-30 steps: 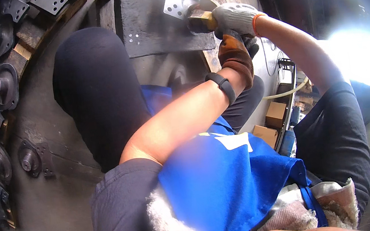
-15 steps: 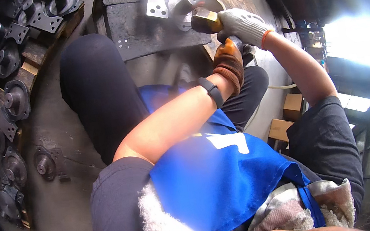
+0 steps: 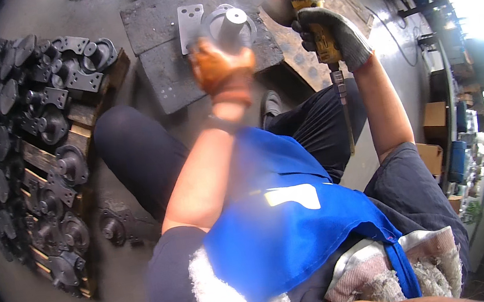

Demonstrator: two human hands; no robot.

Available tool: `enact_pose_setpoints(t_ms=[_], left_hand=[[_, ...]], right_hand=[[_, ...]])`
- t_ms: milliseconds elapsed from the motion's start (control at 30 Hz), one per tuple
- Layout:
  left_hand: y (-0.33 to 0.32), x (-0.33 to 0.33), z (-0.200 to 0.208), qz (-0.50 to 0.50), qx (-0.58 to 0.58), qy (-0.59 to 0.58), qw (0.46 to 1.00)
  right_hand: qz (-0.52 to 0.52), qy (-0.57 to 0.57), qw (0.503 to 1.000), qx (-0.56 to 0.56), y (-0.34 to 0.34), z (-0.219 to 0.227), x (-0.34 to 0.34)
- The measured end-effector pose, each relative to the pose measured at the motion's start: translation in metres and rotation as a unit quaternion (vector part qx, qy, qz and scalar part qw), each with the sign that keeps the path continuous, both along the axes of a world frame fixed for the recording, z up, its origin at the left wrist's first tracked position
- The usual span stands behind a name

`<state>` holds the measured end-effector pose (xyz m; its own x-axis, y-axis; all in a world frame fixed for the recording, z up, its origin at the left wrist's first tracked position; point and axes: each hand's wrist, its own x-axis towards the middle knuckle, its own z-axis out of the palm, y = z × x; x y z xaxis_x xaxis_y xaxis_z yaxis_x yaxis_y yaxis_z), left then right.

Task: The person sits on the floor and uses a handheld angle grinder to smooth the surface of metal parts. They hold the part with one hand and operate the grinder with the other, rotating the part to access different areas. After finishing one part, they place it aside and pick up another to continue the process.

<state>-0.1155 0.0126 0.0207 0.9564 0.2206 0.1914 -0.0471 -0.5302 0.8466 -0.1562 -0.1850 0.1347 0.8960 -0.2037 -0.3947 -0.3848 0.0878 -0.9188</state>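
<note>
My right hand (image 3: 337, 34), in a pale knit glove, is closed around a yellow angle grinder (image 3: 323, 42), raised to the right of the work block. A hose (image 3: 342, 101) hangs from the grinder's lower end. On the dark block (image 3: 171, 78) lies a grey metal part: a flat plate with holes (image 3: 191, 26) beside a round flange with an upright shaft (image 3: 232, 24). My left hand (image 3: 222, 68), in an orange-brown glove, is at the near side of this part. Motion smears its fingers, so I cannot see whether they grip the metal.
At left, a wooden pallet (image 3: 82, 135) carries many similar dark flanged parts (image 3: 54, 125). One more flanged part (image 3: 113, 228) lies on the floor near my left leg. Wooden boards (image 3: 294, 61) extend right of the block. Cardboard boxes (image 3: 430, 157) stand at far right.
My left hand has come off the grinder and moved left to the metal part. My right hand has lifted the grinder away from the part, turning it upright. The view has shifted.
</note>
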Motion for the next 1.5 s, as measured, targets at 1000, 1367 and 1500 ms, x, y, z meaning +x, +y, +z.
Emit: enact_pose_setpoints(t_ms=[1000,1367,1500], left_hand=[[0.034,0.192,-0.023,-0.332,0.561,0.02,0.758],[0.018,0.178,0.014,-0.352,0.599,0.025,0.719],[-0.004,0.202,0.013,-0.414,0.592,-0.049,0.69]], right_hand=[[-0.015,-0.034,0.886,0.462,-0.033,-0.049,-0.02],[-0.059,-0.03,0.904,0.422,-0.041,-0.033,-0.039],[-0.068,-0.016,0.893,0.445,-0.042,-0.035,-0.04]])
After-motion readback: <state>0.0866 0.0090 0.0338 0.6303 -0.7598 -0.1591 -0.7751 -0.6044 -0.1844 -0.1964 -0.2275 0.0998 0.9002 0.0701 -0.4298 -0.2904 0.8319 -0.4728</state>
